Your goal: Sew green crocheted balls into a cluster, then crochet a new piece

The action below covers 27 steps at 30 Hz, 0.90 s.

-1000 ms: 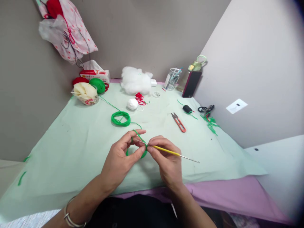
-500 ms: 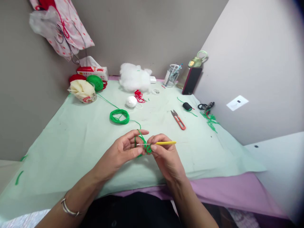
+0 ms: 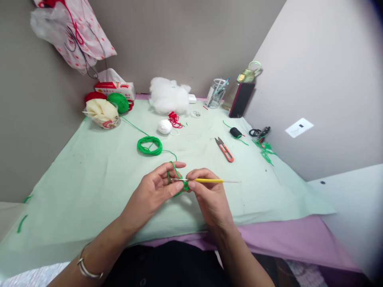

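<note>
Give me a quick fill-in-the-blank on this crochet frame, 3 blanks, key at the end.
1. The right hand holds a crochet hook whose handle is ____ in colour.
2. The left hand has ____ yarn looped over its fingers.
3. The thread snips lying on the cloth have ____ handles.

Missing words: yellow; green; red
</note>
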Each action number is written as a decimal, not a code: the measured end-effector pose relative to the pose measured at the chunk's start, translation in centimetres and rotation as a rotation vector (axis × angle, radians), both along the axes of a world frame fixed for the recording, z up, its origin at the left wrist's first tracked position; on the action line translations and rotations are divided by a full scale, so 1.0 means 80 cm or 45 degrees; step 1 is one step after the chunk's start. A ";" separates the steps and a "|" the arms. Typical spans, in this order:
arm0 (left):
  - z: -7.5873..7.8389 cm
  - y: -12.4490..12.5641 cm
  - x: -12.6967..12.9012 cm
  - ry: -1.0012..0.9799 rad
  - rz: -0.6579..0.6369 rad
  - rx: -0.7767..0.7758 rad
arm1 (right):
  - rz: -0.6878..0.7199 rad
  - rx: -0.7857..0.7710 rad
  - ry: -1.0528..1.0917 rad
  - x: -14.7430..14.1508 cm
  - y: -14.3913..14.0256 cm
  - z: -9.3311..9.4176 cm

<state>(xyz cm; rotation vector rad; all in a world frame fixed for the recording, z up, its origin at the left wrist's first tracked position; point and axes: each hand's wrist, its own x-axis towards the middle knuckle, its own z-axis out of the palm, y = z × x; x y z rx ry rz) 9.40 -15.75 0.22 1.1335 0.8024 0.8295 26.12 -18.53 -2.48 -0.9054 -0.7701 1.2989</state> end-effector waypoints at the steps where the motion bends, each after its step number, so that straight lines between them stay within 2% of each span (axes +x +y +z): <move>1: 0.002 -0.001 0.001 0.025 0.019 0.008 | -0.003 0.025 -0.024 0.000 -0.001 -0.001; 8: 0.003 -0.002 0.008 0.068 0.047 0.059 | 0.065 0.203 -0.244 0.000 -0.008 0.005; 11: 0.001 -0.003 0.008 0.079 0.050 0.043 | 0.069 0.201 -0.318 0.001 -0.009 0.005; 18: 0.008 0.002 -0.006 0.121 -0.130 0.055 | 0.266 -0.100 0.156 0.003 0.000 0.001; 23: 0.007 0.006 -0.009 0.098 -0.167 0.061 | 0.185 -0.067 0.058 0.002 -0.002 0.003; 27: 0.002 0.005 -0.005 0.075 -0.154 0.045 | 0.210 -0.012 -0.003 0.002 -0.004 0.003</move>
